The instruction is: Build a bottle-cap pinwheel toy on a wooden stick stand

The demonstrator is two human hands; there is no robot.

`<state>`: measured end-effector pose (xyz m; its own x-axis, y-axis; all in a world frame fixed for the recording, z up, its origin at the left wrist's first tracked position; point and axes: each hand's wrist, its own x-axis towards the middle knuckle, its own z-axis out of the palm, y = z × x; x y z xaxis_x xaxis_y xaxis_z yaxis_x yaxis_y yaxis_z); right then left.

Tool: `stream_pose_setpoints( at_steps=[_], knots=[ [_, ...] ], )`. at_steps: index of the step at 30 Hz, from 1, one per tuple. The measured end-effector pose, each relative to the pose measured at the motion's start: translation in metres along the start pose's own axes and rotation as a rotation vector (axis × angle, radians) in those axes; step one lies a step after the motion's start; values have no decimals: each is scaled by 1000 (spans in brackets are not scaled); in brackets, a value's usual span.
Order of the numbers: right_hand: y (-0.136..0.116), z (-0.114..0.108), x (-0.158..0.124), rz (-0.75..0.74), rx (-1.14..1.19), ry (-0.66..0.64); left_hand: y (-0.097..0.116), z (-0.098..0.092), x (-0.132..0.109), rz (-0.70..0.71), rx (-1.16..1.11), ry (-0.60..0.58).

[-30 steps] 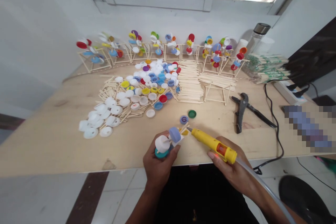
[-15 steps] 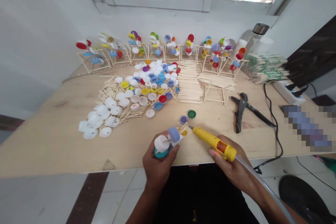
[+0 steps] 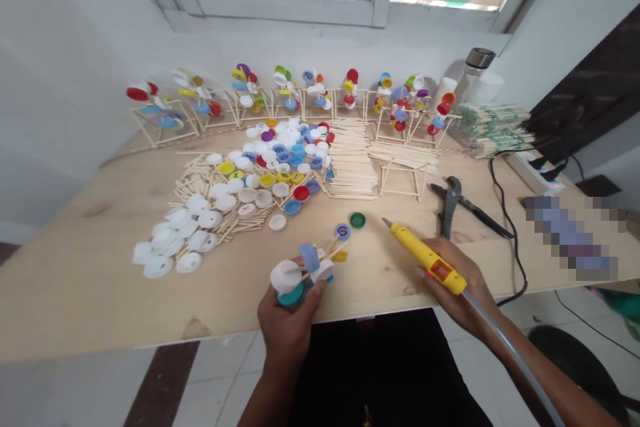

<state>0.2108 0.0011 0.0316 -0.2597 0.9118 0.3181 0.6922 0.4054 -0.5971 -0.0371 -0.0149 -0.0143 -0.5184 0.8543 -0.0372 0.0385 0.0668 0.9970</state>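
Note:
My left hand (image 3: pixel 290 323) is closed round a small assembly of bottle caps and sticks (image 3: pixel 310 259), with white, teal and periwinkle caps, near the table's front edge. Two thin sticks point up and to the right from it. My right hand (image 3: pixel 457 287) grips a yellow glue gun (image 3: pixel 425 255), its nozzle pointing up and left, apart from the caps. A clear glue stick (image 3: pixel 505 343) runs out of the gun's rear. Beyond the assembly lie a blue cap (image 3: pixel 343 232) and a green cap (image 3: pixel 357 220); a yellow cap (image 3: pixel 340 256) sits beside it.
Loose caps (image 3: pixel 263 199) and wooden sticks (image 3: pixel 353 160) cover the table's middle. Stick frames with cap wheels (image 3: pixel 246 101) line the back. At right are black-handled cutters (image 3: pixel 451 203), a power strip (image 3: pixel 537 173), a cable and a glass bottle (image 3: pixel 470 73).
The glue gun in my right hand has moved right, away from the cap assembly. My left hand has shifted slightly left with the assembly, which looks turned. The whole view has shifted a little.

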Motion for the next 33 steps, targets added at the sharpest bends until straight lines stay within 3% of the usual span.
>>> stream_pose_setpoints(
  at_steps=[2,8,13,23,29,33],
  knots=[
    [19,-8,-1,-64,-102,47,0,0,0,-5,-14,16],
    [74,-39,2,-51,-481,167,0,3,-1,-16,-18,25],
    [107,-58,9,-95,-716,71,2,5,-1,-32,-53,51],
    [115,-62,21,-180,-863,-55,-5,1,5,-137,-272,29],
    [132,-71,13,-166,-802,-146,1,-5,15,-148,-408,60],
    [118,-86,15,-201,-721,-143,-2,-11,19,-158,-413,66]
  ],
)
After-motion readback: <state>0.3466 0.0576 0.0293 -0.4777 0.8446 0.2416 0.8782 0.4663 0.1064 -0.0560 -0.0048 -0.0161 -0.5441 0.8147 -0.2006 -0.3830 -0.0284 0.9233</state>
